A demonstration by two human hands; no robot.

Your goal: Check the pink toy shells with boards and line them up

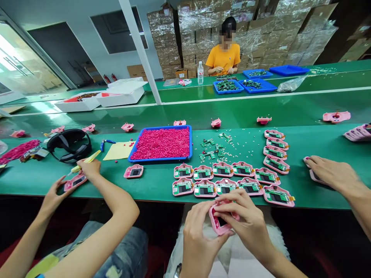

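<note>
In the lower middle, my left hand point(197, 234) holds a pink plastic casing point(219, 224) with a dark screen, its fingers and thumb around the left side. My right hand point(244, 216) grips the same casing from above and the right, its fingertips on the upper part. Part of the casing is hidden behind my fingers. Just beyond my hands, on the green table, lie rows of pink casings point(203, 173) with green circuit boards set in them. Another column of such casings point(275, 152) runs away from me on the right.
A blue tray point(191, 143) of small magenta pieces stands at centre left. Loose circuit boards point(211, 150) and tiny white bits lie beside it. A co-worker's hands point(89, 170) work on the left; another person's hand point(329, 170) is on the right. Pink parts point(216, 122) line the belt.
</note>
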